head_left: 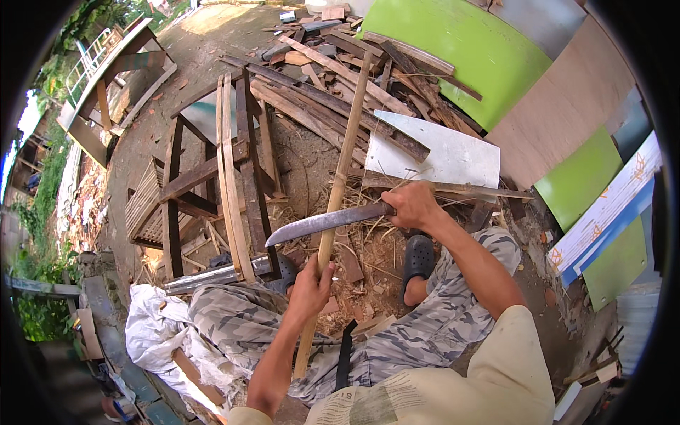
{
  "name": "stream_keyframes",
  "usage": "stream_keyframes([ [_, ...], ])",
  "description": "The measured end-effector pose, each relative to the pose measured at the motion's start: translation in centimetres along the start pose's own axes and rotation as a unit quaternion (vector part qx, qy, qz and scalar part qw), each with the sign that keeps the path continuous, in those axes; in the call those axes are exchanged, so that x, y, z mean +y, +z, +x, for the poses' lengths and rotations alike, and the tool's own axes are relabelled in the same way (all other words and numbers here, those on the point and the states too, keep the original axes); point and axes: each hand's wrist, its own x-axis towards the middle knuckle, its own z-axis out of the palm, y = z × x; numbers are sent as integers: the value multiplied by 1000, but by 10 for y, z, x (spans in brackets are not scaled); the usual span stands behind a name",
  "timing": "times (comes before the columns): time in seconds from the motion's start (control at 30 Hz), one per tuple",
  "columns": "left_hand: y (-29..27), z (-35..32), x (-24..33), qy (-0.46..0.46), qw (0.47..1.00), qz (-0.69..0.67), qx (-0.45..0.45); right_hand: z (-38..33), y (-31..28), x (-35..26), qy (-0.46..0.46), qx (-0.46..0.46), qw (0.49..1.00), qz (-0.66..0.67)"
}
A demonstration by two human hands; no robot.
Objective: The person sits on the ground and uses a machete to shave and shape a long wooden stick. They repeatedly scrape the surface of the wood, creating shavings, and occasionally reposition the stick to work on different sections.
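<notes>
A long pale bamboo strip (347,152) runs from my lap up and away, slightly tilted to the right. My left hand (309,287) is closed round its lower part, above my lap. In my right hand (413,205) is the handle of a machete (329,222), whose dark, worn blade points left and crosses the bamboo a little above my left hand. Whether the edge touches the bamboo or hovers just over it, I cannot tell. Shavings and wood chips (375,258) cover the ground between my feet.
A dark wooden frame (180,188) with pale strips (228,177) leaning on it stands to the left. Scrap planks (319,92) are heaped ahead, beside a white board (432,152). Green panels (460,49) lean at the right. A white sack (159,326) lies by my left leg.
</notes>
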Motion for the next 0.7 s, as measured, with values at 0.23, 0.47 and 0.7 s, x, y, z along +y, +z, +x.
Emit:
stream_keyframes([
  [0.23,-4,-7,8,-36,990,-135,-18,13,1,34,226,127,963,73],
  [0.47,-19,3,1,-90,928,-355,-71,-6,-11,-9,117,157,964,179],
  [0.7,-22,-2,10,-81,904,-407,-99,-39,-11,-43,-93,147,983,58],
])
